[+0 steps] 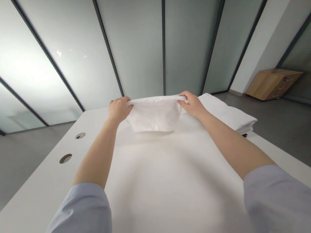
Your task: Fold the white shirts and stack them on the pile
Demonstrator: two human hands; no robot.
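A white cloth (155, 115) is stretched between my two hands above the far part of the white table (164, 184). My left hand (119, 109) pinches its left upper corner, thumb toward me. At the right upper corner, my right hand (191, 103) has its fingers closed on the same cloth. The upper edge runs nearly straight from hand to hand, and the lower part hangs down with its bottom edge slightly curved. Whether that bottom edge touches the table, I cannot tell.
A stack of folded white cloths (230, 116) lies at the table's far right, beyond my right forearm. Two round holes (65, 158) are in the table's left side. A wooden cabinet (273, 83) stands on the floor at right. Frosted glass panels (136, 38) rise behind the table.
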